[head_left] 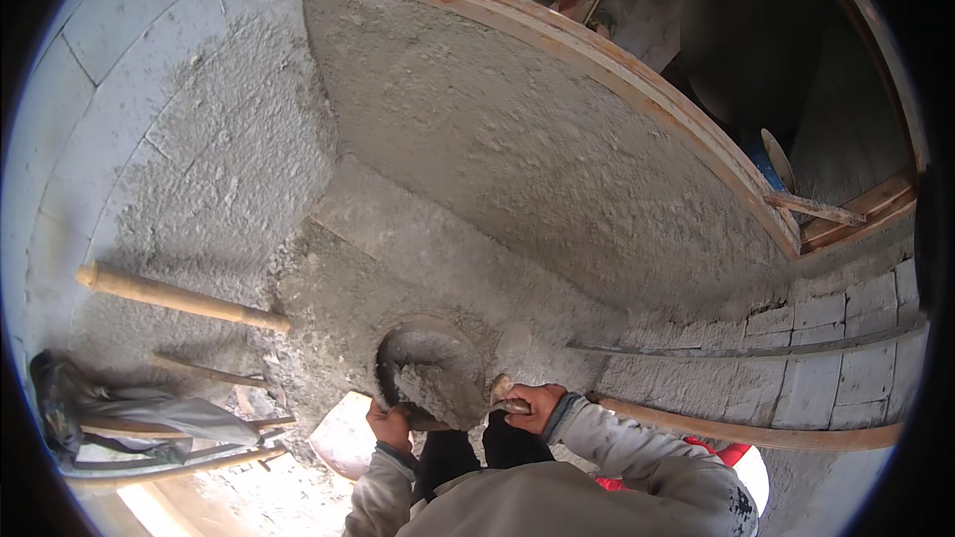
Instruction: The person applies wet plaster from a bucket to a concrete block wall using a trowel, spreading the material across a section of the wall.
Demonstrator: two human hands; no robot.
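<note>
Grey wet mortar (438,390) lies in a round, mortar-caked tub (384,350) just in front of my legs. My left hand (389,427) is closed at the tub's near left edge. A dark, flat-looking piece (426,422) extends from it toward the mortar; I cannot make out its kind. At the tub's right side, my right hand (538,408) wraps around a short, mortar-smeared handle (513,405). The working end of that tool is hidden, so its kind does not show.
Rough plastered walls (497,139) and pale blocks (129,89) surround me. A wooden frame (597,50) edges an opening at upper right. Wooden poles (179,296) lie at left, near grey plastic sheeting (189,414). At right are a long straightedge (746,349) and a wooden pole (756,430).
</note>
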